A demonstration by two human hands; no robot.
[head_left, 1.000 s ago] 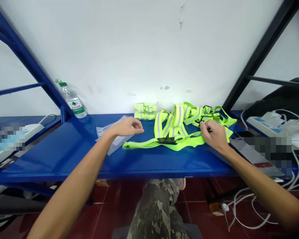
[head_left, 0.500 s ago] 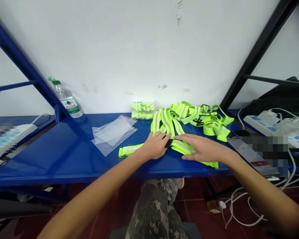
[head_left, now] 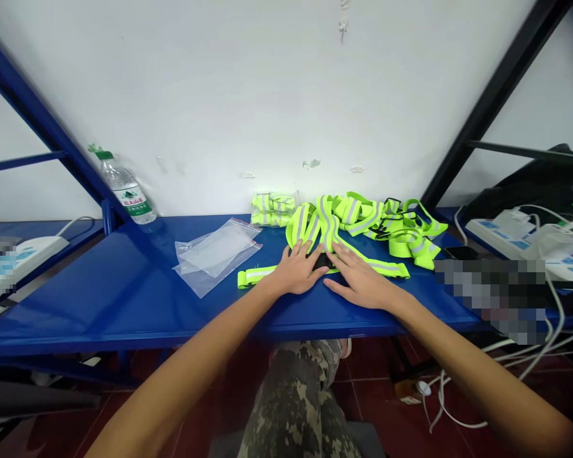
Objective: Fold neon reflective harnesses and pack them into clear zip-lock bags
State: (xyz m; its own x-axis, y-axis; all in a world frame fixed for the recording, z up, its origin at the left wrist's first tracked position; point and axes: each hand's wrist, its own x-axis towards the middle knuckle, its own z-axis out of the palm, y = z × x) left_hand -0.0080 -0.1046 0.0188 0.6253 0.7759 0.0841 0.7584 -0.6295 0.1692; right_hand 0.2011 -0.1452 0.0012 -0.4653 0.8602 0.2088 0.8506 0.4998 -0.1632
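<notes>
Press neon strap [head_left: 386, 268] evenly either side of black buckle [head_left: 322, 261], with flat, finger-spread grip of left hand [head_left: 295, 272] and right hand [head_left: 363, 284].

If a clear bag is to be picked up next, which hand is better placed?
Left, I'd judge: the left hand is nearer the bags, while the right hand would likely have to cross it. Both have fingers on the strap.
</notes>
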